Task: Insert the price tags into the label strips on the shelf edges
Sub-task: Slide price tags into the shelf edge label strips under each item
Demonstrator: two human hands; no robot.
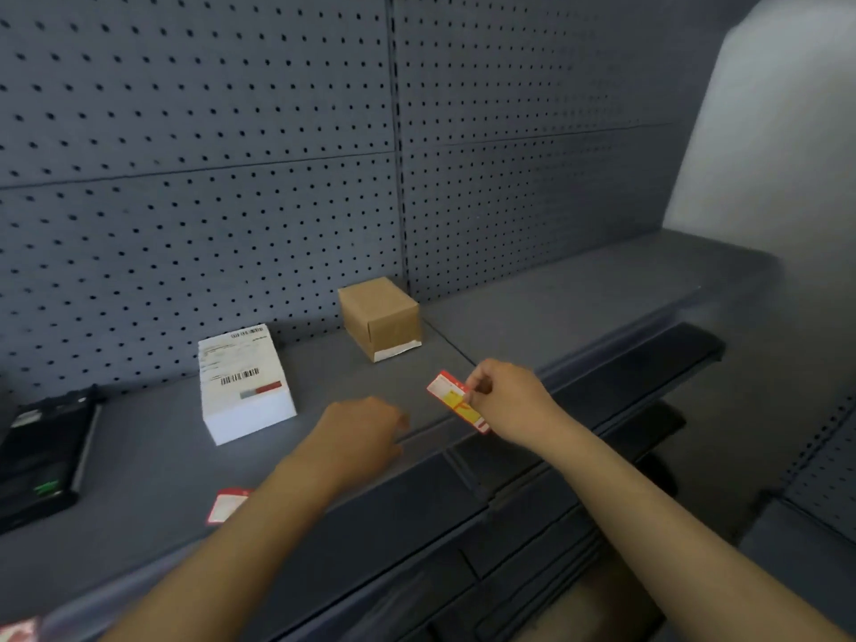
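Observation:
My right hand (509,396) pinches a red, white and yellow price tag (456,400) just above the front edge of the grey shelf (139,456). The tag is tilted, its lower end close to the label strip (431,440) that runs along the shelf edge. My left hand (361,433) rests on the shelf beside the strip, fingers curled down, and holds nothing that I can see. Another red and white price tag (227,505) lies flat on the shelf, partly under my left forearm. A corner of a third tag (18,630) shows at the bottom left.
A white box with a barcode label (245,386) and a brown cardboard box (380,317) stand on the shelf near the pegboard back wall (185,178). A black device (41,456) lies at the left. Lower dark shelves (602,410) jut out below on the right.

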